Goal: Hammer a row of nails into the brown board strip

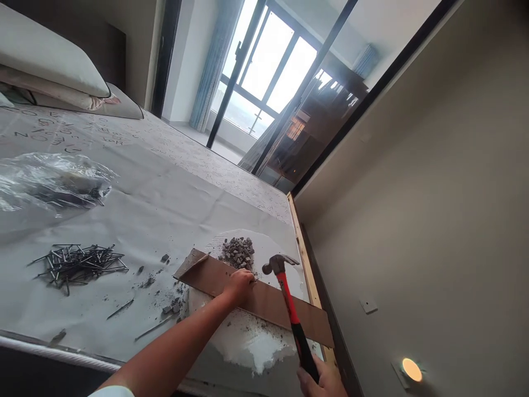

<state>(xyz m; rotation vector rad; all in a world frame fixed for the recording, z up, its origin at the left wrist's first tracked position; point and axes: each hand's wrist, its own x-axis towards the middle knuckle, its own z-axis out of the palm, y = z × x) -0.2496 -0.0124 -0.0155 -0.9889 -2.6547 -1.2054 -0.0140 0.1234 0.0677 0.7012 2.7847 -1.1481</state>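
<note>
My right hand (320, 380) is wrapped round the black lower grip of a claw hammer (291, 303) with a red and black handle. The hammer's metal head is raised in front of the board's right half. My left hand (240, 285) rests on a long brown board (273, 303), its fingers curled and pressed together; anything between them is too small or hidden to make out. A heap of grey stone-like chunks (238, 252) lies just beyond the board. Left of my forearm are a pile of nails (80, 264) and loose nails (151, 328).
A pale sheet (152, 187) covers the wide surface, with white powder (264, 347) and grey crumbs (171, 306) scattered on it. A clear plastic bag (53, 182) lies at left. A wooden rail (303, 242) runs along the right edge beside the wall (433, 193).
</note>
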